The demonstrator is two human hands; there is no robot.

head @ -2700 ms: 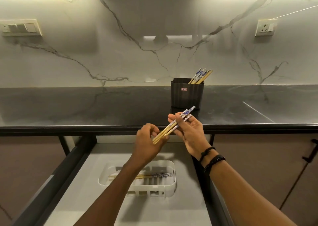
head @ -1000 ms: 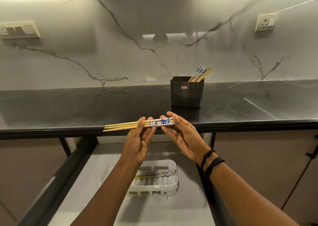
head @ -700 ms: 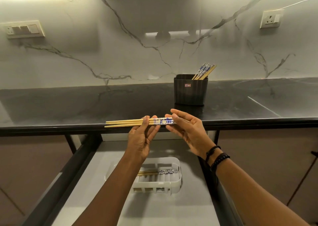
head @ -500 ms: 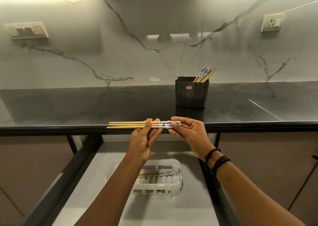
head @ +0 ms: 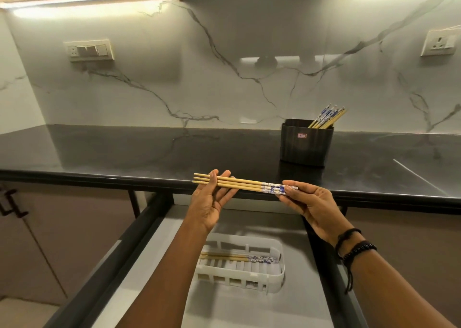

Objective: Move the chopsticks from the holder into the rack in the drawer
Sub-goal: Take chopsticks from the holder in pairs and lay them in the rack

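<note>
The pulled-out drawer with a pale grey floor [head: 249,310] lies nearest you, and a white slotted plastic rack [head: 264,281] sits near its middle. A few wooden chopsticks with blue-and-white ends [head: 232,257] lie flat in that rack, patterned ends to the right.

Above the drawer's back edge you hold a level bundle of matching chopsticks [head: 244,186]. Your left hand [head: 212,203] pinches the bare tips between thumb and straight fingers. Your right hand [head: 311,205] pinches the patterned ends, with two dark bracelets [head: 354,246] at its wrist.

Beyond the bundle runs the glossy black stone countertop [head: 124,153], which mirrors the wall. Towards its right side, back from the front edge, stands a black ribbed plastic holder [head: 305,143] with more chopsticks [head: 326,115] leaning right out of it.

Brown cabinet fronts [head: 62,240] flank the drawer. Behind everything rises the white veined marble backsplash [head: 224,90], with a switch panel [head: 88,50] at left, a wall socket [head: 440,43] at right and a warm light strip [head: 87,0] above.
</note>
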